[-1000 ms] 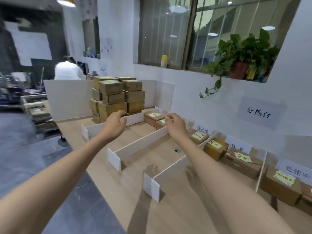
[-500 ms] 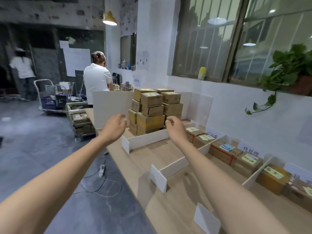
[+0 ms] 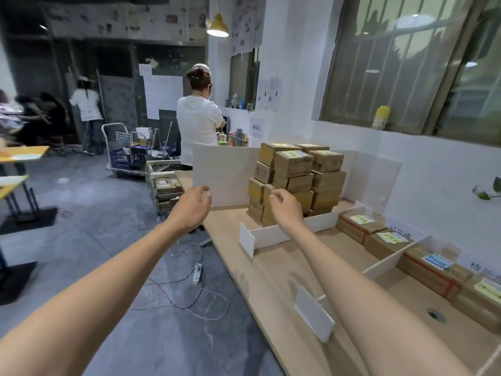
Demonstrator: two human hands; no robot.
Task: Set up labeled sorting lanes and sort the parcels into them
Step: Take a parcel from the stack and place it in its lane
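A stack of brown cardboard parcels point(image 3: 298, 180) stands at the far end of the wooden table point(image 3: 273, 283). White divider boards point(image 3: 287, 233) split the table into lanes. Sorted parcels with yellow and blue notes point(image 3: 360, 226) lie along the wall, beside paper lane labels point(image 3: 401, 234). Both my arms stretch toward the stack. My left hand point(image 3: 193, 206) hovers left of it, off the table's edge, fingers loosely curled and holding nothing. My right hand point(image 3: 286, 207) hangs in front of the stack's lower boxes, fingers curled, holding nothing.
A tall white panel point(image 3: 222, 175) stands behind the stack. A person in white point(image 3: 198, 126) stands beyond it, next to a cart of boxes point(image 3: 165, 185) and a trolley point(image 3: 127, 156). Cables and a power strip point(image 3: 196, 272) lie on the floor. More people stand at the far left.
My view has swung left from the labelled lanes toward the parcel stack. Both hands have moved with it and now reach close to the stack, fingers loosening.
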